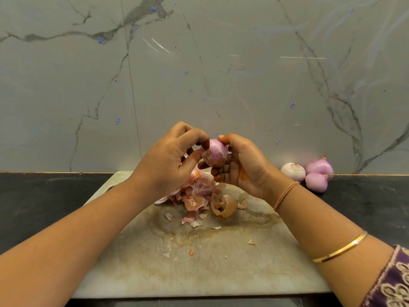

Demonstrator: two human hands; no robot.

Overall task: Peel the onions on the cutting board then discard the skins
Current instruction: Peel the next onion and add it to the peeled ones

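- Fingertips (205, 143) of the left hand (170, 158) are pinching a scrap of thin skin on the left side of an onion (218, 154), with thumb and forefinger pressing together on it and the other fingers curling in above.
- Fingers of the right hand (241, 167) are curling round the onion from the right and from below, with the thumb pressing on its top, and are holding it in the air above the far end of the cutting board (199, 269).
- Most of that onion is showing smooth, pale purple flesh. Its peeling appears to be nearing the finish, with only scraps at the left end to pull away.
- Directly beneath the hands, a pile of skins (194, 192) is lying on the board, with one large cupped shell of skin (223, 207) just beside it and small flakes trailing toward the near edge.
- Three peeled onions (319, 167) are resting together on the black counter (33, 209) to the right of the board, against the marble wall (221, 74), suggesting that the peeling is largely done.
- No unpeeled onion is showing on the board, though the hands and the pile could be hiding one.
- Discarding has not yet begun, by the look of it: all the skins are sitting on the board, and no bin is appearing in view.
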